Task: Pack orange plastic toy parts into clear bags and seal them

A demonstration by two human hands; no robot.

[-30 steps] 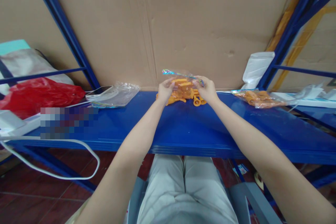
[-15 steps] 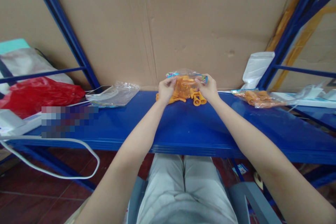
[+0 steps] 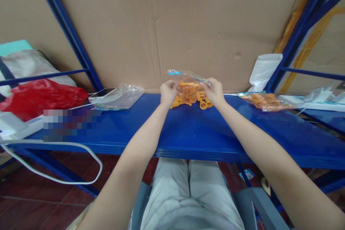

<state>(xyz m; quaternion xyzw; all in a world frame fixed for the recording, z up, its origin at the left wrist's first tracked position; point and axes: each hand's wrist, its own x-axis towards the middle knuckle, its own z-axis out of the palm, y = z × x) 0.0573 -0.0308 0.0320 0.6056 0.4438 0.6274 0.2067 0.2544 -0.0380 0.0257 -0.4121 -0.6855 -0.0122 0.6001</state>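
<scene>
Between my hands is a clear plastic bag (image 3: 185,76) with a colourful printed strip, held just over a pile of orange plastic pieces (image 3: 192,95). Some of these pieces have flared, trumpet-like ends. My left hand (image 3: 169,91) has its fingers pinched at the bag's left side. The thumb and fingers of my right hand (image 3: 214,90) close on the bag's right edge by the printed strip. Whether any orange pieces are inside the bag is hard to make out.
On the blue table (image 3: 194,133), a filled bag of orange pieces (image 3: 265,100) lies to the right. Flat clear bags (image 3: 129,97) lie left, near a red plastic bag (image 3: 44,97). A white cable (image 3: 99,165) loops over the front edge. Cardboard (image 3: 202,25) stands behind.
The bag's printed strip has tilted, its left end now higher and free of my left hand. My left hand has shifted slightly left and down the bag; my right hand stays nearly in place.
</scene>
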